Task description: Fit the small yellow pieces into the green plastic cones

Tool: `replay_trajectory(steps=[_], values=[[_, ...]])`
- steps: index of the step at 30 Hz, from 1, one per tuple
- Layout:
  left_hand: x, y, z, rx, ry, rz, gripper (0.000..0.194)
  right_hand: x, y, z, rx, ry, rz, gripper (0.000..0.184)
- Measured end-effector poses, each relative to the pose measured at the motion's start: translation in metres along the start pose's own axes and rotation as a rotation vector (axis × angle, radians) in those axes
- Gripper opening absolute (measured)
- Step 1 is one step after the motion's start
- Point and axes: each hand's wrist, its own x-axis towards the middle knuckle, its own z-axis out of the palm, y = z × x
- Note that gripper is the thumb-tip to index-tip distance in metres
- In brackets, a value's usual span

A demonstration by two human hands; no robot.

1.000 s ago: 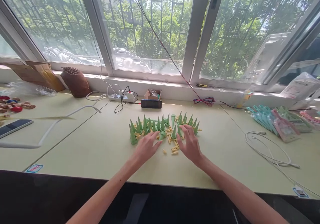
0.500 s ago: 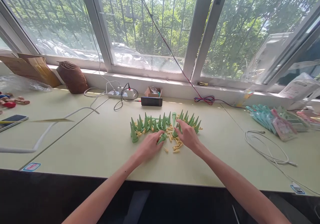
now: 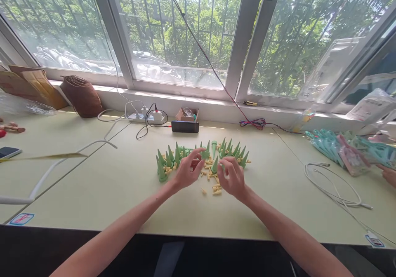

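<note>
Many green cones stand upright in two groups, a left group (image 3: 169,157) and a right group (image 3: 235,150). Small yellowish pegs (image 3: 217,189) lie scattered between and in front of them. My left hand (image 3: 188,170) is raised at the left group, its thumb and fingers closed around a green cone (image 3: 205,152) whose wide end shows. Just right of a standing green cone (image 3: 214,165), my right hand (image 3: 232,177) has its fingers curled in a pinch; anything between the fingertips is too small to make out. Another cone (image 3: 214,148) stands point down behind them.
A phone (image 3: 185,127) leans before a small cardboard box (image 3: 187,114) at the back. A power strip (image 3: 136,116) and brown bag (image 3: 82,96) are left. At right lie a white cable (image 3: 328,186) and teal packaged items (image 3: 328,145), with another person's hand (image 3: 388,174) beside them.
My left hand has lifted the cone up and away from me. My right hand has drawn back slightly and curled its fingers. Another person's hand has appeared at the right edge.
</note>
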Motion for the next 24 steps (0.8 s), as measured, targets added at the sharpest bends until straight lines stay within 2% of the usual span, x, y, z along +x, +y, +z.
replay_trajectory(steps=[3,7,10,16,24], values=[[-0.007,-0.008,0.006,-0.022,0.077,0.024,0.026,-0.015,-0.007,0.007,0.057,-0.185,-0.125,0.013],[-0.018,-0.011,0.011,-0.066,0.039,-0.049,0.024,-0.028,-0.018,0.016,0.039,-0.376,-0.197,0.016],[-0.022,-0.010,0.015,-0.038,0.008,-0.076,0.025,-0.030,-0.022,0.019,0.009,-0.387,-0.179,0.017],[-0.026,-0.012,0.017,0.081,0.004,-0.069,0.025,-0.030,-0.024,0.022,0.055,-0.464,-0.135,0.004],[-0.024,-0.012,0.014,0.068,0.016,-0.096,0.023,-0.032,-0.026,0.023,0.115,-0.485,-0.089,0.015]])
